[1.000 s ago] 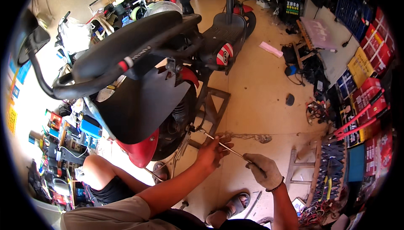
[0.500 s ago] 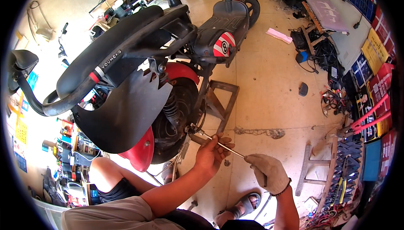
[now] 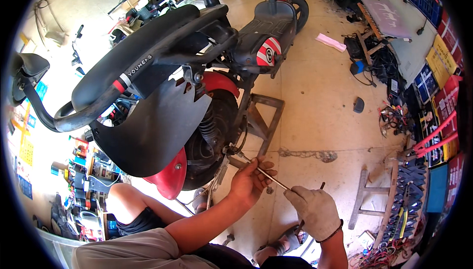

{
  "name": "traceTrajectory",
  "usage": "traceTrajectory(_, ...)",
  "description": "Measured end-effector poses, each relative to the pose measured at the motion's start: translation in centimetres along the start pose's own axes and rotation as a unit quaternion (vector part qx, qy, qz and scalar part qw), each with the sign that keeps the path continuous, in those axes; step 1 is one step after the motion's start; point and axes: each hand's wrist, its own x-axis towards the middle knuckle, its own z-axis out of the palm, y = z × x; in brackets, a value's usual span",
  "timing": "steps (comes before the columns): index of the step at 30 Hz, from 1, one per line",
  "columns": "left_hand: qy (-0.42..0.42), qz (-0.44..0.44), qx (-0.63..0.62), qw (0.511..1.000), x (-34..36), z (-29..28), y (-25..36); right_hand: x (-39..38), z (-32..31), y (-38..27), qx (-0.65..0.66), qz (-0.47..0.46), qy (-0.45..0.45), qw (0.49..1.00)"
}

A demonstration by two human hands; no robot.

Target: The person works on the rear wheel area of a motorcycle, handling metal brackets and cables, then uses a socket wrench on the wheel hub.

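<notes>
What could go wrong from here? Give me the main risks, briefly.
The long metal tool could slip near the scooter's wheel, and the ungloved left hand might scrape nearby metal. If both it and the gloved right hand lost grip, the tool might drop toward the open sandal.

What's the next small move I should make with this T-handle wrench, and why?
Probably a slight turn of the T-handle wrench with your gloved right hand, while your bare left hand steadies it. Its far end appears to meet the axle area of the scooter's rear wheel, your right hand grips the handle end, and your left is on the shaft.
</notes>
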Motion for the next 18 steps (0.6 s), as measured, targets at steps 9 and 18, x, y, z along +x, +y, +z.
traceTrajectory(9, 0.009, -0.002, 0.003, 1.000, 0.5, -0.2, -0.3, 0.2, 0.4, 1.2, 0.031, -0.005, 0.003, 1.000)
traceTrajectory(18, 0.004, 0.000, 0.006, 1.000, 0.9, -0.6, -0.6, 0.2, 0.9, 1.5, 0.006, -0.010, 0.005, 1.000)
